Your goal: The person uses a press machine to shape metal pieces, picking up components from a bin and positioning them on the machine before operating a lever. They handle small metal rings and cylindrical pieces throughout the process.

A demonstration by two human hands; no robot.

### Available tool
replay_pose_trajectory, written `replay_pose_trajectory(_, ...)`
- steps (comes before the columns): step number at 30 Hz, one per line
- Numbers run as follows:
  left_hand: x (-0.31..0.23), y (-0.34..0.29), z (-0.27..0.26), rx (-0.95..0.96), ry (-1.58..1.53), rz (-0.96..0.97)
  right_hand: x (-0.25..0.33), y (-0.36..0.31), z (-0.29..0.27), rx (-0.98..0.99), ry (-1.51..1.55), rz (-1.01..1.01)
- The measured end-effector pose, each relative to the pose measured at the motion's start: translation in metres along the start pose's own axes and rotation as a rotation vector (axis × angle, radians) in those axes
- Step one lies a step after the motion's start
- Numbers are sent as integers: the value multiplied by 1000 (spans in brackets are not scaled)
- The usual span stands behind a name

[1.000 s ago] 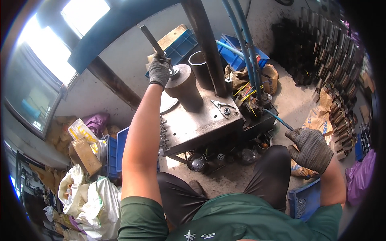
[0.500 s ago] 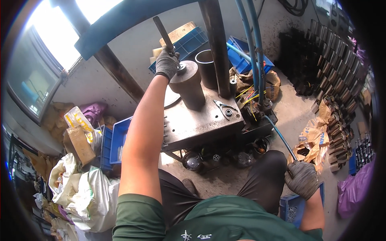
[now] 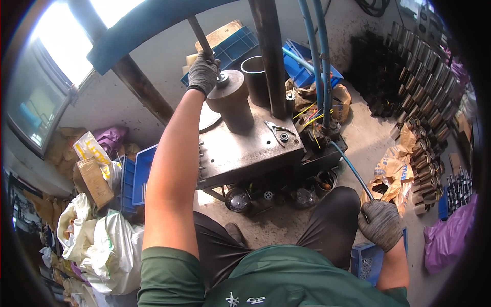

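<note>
My left hand (image 3: 203, 75), in a grey glove, is closed around an upright dark metal bar (image 3: 198, 33). The bar's lower end stands over a ringed piece on top of a thick steel cylinder (image 3: 236, 110). Its top end appears at the lower edge of a blue crossbeam (image 3: 148, 29); whether they touch I cannot tell. Low on the right, my right hand (image 3: 381, 223), also gloved, grips the end of a long blue lever (image 3: 353, 171). That lever slants up to a dark mechanism with yellow wires (image 3: 317, 123) beside the steel bench (image 3: 230, 153).
A forked metal part (image 3: 276, 133) lies on the bench, with a wide open tube (image 3: 254, 82) behind. Blue crates (image 3: 235, 45) stand at the back. White sacks (image 3: 112, 250) sit at left; a torn paper bag (image 3: 394, 171) and stacked metal parts (image 3: 429, 163) are at right.
The whole view has shifted slightly. The bar's top end now appears right at the crossbeam's lower edge. Both hands keep their grips, and the lever looks nearly unmoved.
</note>
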State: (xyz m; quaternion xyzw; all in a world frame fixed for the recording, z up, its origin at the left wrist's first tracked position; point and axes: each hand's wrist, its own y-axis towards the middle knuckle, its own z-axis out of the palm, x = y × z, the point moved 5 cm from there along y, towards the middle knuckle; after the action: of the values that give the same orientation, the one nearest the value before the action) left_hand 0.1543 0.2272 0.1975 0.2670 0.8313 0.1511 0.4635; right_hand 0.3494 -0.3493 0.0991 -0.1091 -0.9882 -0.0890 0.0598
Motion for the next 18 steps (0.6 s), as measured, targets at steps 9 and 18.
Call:
replay_pose_trajectory(9,10,-6,12,-57,-234,21,1,3,-6,26,14,10)
replay_pose_trajectory(18,34,-28,24,-8,-637,-197,2,106,-91,-572,21,-231)
